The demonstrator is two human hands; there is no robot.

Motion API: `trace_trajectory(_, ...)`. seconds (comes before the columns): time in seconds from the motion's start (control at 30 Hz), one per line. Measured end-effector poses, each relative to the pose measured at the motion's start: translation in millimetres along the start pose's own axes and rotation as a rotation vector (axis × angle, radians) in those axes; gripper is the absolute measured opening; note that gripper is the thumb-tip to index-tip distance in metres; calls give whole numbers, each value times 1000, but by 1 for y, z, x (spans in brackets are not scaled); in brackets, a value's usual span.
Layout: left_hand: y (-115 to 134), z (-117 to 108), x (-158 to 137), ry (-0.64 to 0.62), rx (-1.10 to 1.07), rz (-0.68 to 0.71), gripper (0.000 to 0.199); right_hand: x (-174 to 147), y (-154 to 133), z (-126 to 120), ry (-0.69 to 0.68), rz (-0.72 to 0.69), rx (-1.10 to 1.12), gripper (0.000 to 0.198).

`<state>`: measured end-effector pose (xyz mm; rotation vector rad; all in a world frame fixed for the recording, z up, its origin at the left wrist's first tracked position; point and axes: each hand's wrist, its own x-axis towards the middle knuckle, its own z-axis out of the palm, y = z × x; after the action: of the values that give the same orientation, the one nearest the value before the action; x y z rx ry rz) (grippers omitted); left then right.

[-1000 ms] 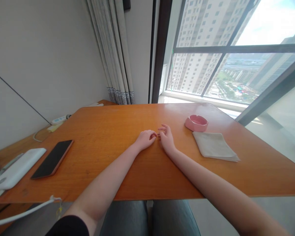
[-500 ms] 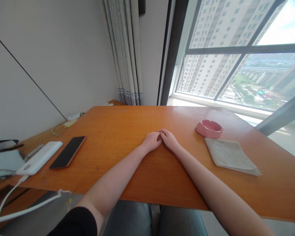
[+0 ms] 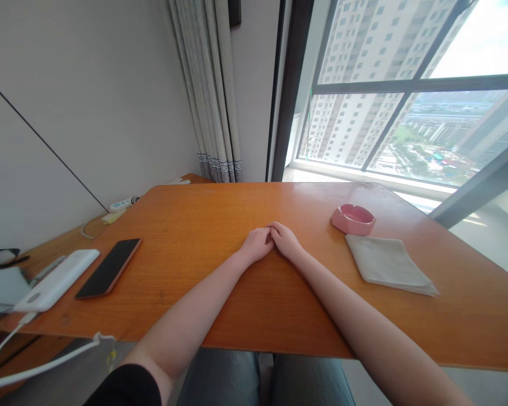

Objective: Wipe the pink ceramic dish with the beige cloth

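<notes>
As daylight fills the window [image 3: 406,85], a person's left hand [image 3: 257,245] and right hand [image 3: 286,241] press together on the table [image 3: 220,211], any clasp hard to tell from here; a folded cloth [image 3: 389,264] and pink dish [image 3: 352,221] lie right. A light touch and loose wrists look steadiest.

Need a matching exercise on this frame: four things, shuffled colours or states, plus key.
Things:
1. Left hand
2. Dish
3. Cloth
4. Phone

Colours or states:
A. Folded, pale grey
B. Lying flat, dark screen up
C. Touching the right hand
D. Pink, hollow

Pairs: 1-C, 2-D, 3-A, 4-B
</notes>
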<state>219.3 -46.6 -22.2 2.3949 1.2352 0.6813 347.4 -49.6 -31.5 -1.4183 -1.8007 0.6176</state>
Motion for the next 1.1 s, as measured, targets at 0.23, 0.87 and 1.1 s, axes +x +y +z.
trace_trajectory(0.23,-9,-4,2,-71,-80,46,21,3,35,-71,587,-145,-279,53)
trace_trajectory(0.87,-14,0,4,-22,-131,56,23,-12,92,-138,438,164,-693,21)
trace_trajectory(1.1,1,-15,-7,54,31,310,75,-9,25,-73,186,-337,-430,19)
